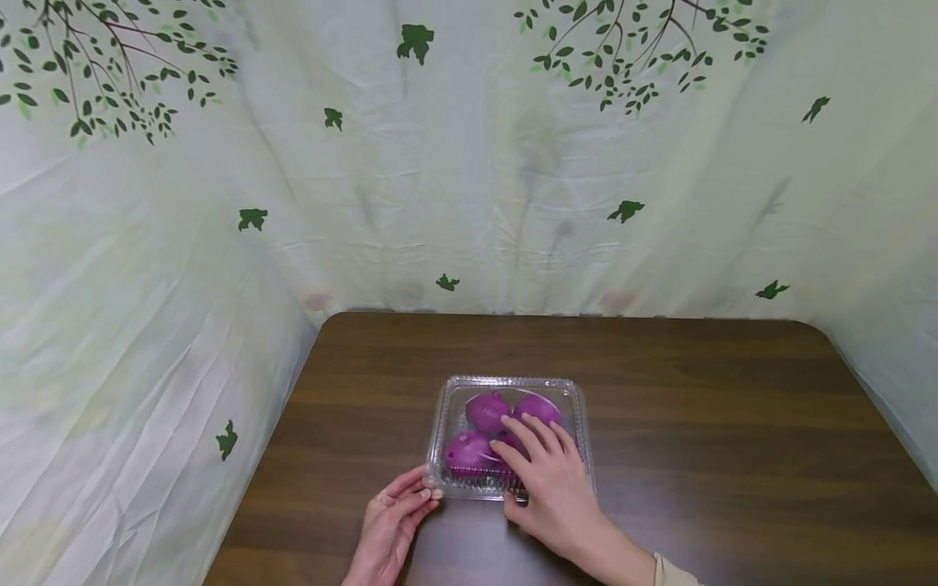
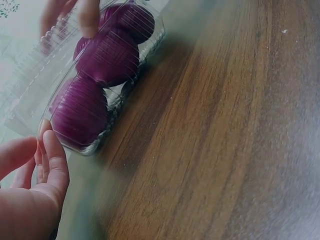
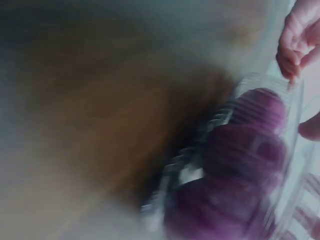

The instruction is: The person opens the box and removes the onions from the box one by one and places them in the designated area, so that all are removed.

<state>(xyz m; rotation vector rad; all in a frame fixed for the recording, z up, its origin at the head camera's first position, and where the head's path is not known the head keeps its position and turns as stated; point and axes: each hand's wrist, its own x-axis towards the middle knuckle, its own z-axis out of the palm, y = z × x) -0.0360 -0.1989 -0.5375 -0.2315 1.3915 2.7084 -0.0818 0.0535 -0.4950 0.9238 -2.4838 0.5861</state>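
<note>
A dark wood-grained tabletop (image 1: 718, 423) with rounded far corners fills the lower frame, a soft sheen at lower right of centre. Pale, creased cloth (image 1: 469, 187) hangs behind and down both sides, printed with leafy branches (image 1: 110, 65) at upper left and upper right and scattered green leaves (image 1: 626, 212). At lower centre sits a clear box (image 1: 513, 381) of purple onions (image 1: 469, 450). The left hand (image 1: 392, 521) pinches its lower-left corner; the right hand (image 1: 560, 492) spreads loosely extended fingers over its top.
</note>
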